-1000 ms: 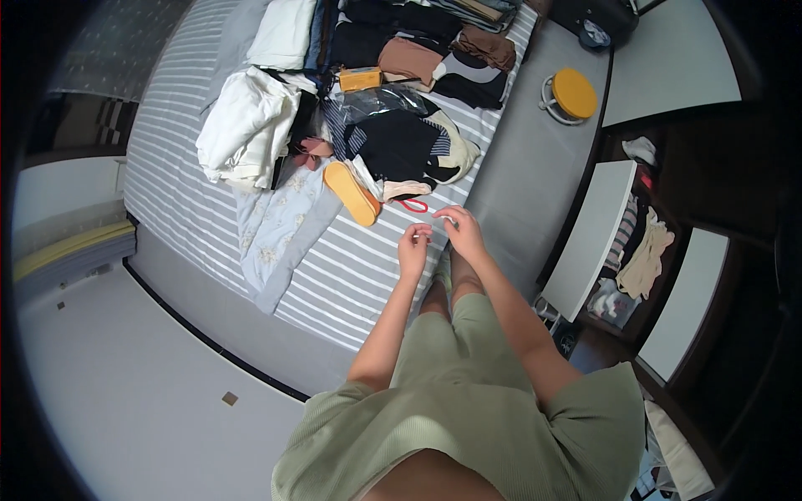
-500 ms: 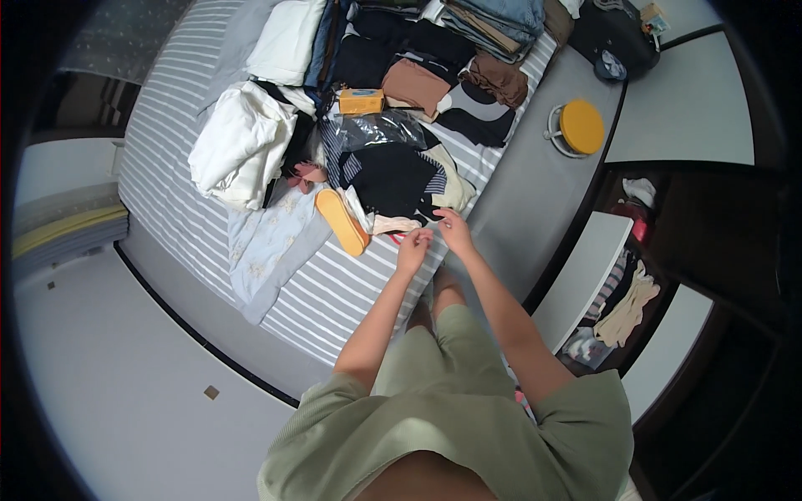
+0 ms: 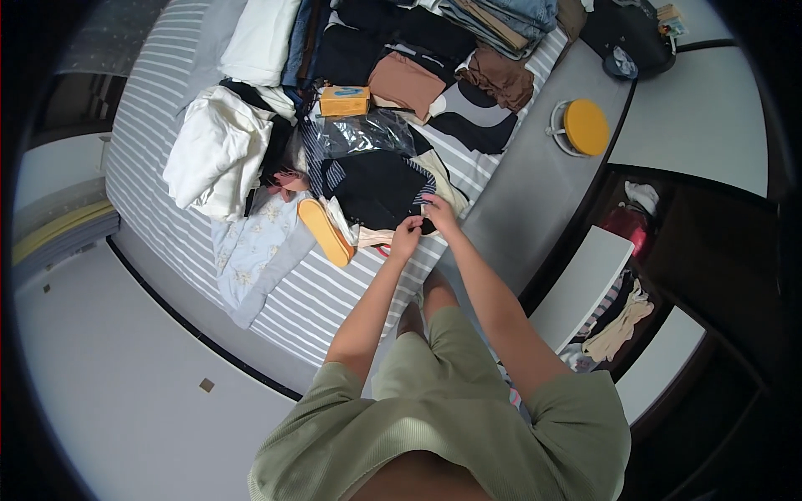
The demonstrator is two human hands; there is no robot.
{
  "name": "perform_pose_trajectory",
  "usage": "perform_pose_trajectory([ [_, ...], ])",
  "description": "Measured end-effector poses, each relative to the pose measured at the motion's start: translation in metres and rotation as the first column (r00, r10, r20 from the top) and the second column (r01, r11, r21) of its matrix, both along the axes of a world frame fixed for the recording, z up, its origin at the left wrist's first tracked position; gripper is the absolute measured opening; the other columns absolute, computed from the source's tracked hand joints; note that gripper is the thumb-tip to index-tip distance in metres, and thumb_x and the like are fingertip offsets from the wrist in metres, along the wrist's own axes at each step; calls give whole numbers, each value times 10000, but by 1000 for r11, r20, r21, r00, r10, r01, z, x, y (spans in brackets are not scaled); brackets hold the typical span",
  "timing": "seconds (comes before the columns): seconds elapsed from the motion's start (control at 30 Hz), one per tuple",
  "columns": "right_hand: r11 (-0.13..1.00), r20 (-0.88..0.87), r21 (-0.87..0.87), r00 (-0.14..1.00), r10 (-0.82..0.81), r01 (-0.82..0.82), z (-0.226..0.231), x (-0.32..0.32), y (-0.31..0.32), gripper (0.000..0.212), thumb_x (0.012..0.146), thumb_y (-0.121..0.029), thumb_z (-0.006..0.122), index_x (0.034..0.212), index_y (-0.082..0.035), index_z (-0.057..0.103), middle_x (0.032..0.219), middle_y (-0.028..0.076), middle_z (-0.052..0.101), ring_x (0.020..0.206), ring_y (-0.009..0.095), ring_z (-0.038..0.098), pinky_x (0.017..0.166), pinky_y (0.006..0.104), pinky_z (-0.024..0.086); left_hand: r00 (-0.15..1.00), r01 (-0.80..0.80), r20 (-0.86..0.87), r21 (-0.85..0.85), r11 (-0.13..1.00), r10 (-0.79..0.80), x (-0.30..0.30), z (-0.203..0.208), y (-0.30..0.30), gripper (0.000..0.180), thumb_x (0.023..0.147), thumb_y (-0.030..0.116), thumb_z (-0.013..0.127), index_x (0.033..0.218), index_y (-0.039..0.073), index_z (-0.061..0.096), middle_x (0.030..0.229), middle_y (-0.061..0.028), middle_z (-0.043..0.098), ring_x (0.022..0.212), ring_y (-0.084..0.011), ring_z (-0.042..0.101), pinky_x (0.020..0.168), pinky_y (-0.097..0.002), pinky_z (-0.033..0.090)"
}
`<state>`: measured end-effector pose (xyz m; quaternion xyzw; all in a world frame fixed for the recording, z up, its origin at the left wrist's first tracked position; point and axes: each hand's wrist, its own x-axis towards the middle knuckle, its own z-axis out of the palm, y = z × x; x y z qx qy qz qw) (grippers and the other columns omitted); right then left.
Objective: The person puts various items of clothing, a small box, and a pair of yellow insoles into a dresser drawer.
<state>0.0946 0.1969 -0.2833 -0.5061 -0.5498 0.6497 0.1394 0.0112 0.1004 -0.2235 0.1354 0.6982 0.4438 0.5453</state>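
A black garment (image 3: 372, 188) with striped cuffs lies spread near the bed's right edge. My left hand (image 3: 407, 237) is closed at its near edge, fingertips pinched together. Just to the right, my right hand (image 3: 439, 215) has its fingers on the same garment's near right corner, beside a striped cuff. A cream garment (image 3: 451, 190) shows beneath on the right. Left of my hands are a pale pink cloth (image 3: 376, 238) and a yellow-orange slipper (image 3: 324, 230). A clear plastic bag (image 3: 363, 134) lies on the garment's far side.
A small yellow box (image 3: 344, 101) and folded clothes (image 3: 405, 81) lie farther back on the striped bed (image 3: 309, 305). White clothes (image 3: 217, 154) are heaped left. To the right are a yellow round stool (image 3: 586, 127) and an open drawer (image 3: 582, 280) with clothes inside.
Both hands have moved slightly forward onto the near edge of the black garment, and their fingers have closed there. The view has shifted a little.
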Motion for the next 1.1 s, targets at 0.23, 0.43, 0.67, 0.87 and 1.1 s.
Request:
perform_pose_trajectory([
  [0.23,983,-151,52,975,-165,175,3,-9,3,173,749,-19,613,919,3,637,798,68,650,690,99,591,640,215,472,971,26,238,-109,994,1,-3,16,12,288,863,153,439,1136,111,519,1059,-12,580,836,-108,566,659,-238,443],
  [0.43,973,-251,-178,950,-186,144,63,-14,-8,97,750,5,573,841,15,605,777,46,620,685,100,586,631,207,480,838,-237,446,-220,946,313,-18,31,8,324,878,323,435,1116,116,505,1069,-29,581,895,-134,571,709,-272,467],
  [0.67,966,-445,-245,876,-189,84,136,-9,-47,91,701,23,558,786,-3,580,727,16,591,647,62,542,582,191,438,800,-391,449,-111,914,397,-21,33,-2,315,903,317,401,1030,57,526,960,-71,595,853,-165,577,719,-320,484],
  [0.87,943,-459,-322,858,-230,80,193,2,-79,70,676,30,525,712,-26,547,697,-16,539,626,43,482,578,169,370,449,-728,664,-117,676,598,-21,47,-16,263,898,197,417,981,-14,550,895,-125,602,822,-255,593,764,-346,503],
  [1.1,946,-575,-302,814,-82,-117,221,22,-113,100,612,22,504,695,-26,532,689,1,528,614,49,461,558,171,325,589,-730,494,-14,683,640,-22,107,-36,135,825,32,446,915,1,543,787,-96,598,675,-191,592,606,-285,515],
])
